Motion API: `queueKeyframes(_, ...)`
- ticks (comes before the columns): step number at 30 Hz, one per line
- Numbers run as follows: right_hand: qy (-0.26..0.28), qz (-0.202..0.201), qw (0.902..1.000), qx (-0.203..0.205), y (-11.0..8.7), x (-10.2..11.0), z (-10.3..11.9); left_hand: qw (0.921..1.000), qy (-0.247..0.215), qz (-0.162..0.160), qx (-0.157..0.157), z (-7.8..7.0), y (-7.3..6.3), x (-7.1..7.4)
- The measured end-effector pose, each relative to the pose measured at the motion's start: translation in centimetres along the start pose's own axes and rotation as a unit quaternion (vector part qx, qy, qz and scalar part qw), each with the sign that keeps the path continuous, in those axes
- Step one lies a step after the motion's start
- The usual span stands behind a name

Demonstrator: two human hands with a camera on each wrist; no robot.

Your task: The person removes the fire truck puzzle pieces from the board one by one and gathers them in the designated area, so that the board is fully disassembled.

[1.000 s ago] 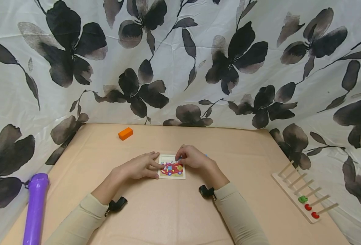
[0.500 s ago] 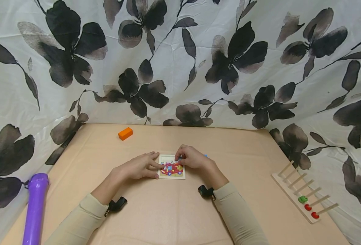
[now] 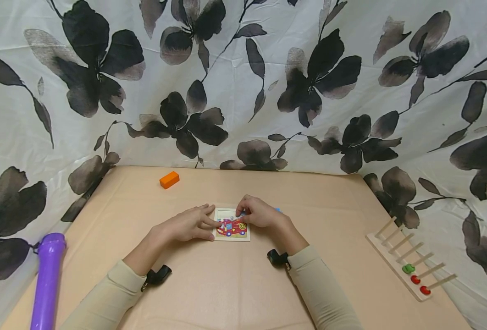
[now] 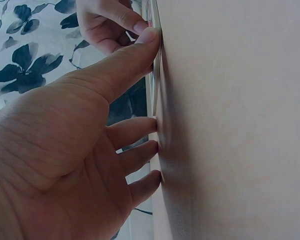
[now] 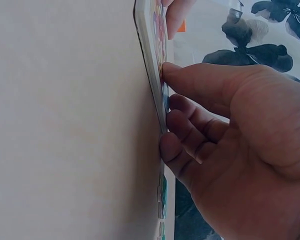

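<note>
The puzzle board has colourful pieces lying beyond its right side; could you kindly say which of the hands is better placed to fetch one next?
Probably the right hand: it is at the right side of the puzzle board, nearer the colourful pieces, while the left hand rests at the left edge.

Head view: bright, diffuse light; printed detail on the small, square, red-and-cream picture board (image 3: 233, 227) reads soft. Wrist views: dimmer and greyer; broad, soft-edged shadows lie on the smooth, peach-coloured tabletop (image 4: 240, 125).
</note>
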State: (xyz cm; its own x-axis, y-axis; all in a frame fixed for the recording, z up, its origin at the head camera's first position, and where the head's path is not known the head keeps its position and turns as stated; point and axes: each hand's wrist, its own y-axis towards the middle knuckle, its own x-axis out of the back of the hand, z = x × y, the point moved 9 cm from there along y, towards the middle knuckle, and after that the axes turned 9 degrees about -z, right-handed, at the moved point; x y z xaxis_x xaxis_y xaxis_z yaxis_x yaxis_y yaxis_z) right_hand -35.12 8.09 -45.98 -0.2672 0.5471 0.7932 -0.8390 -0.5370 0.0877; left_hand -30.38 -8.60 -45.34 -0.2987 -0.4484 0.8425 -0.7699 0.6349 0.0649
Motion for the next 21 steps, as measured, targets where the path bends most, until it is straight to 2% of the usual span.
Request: queueKeyframes(21,-0.018,0.010,0.9998,0.003,-0.11,-0.17,0.09,1.0000,-0.006,0.003,0.000,0.06,0.13,0.00)
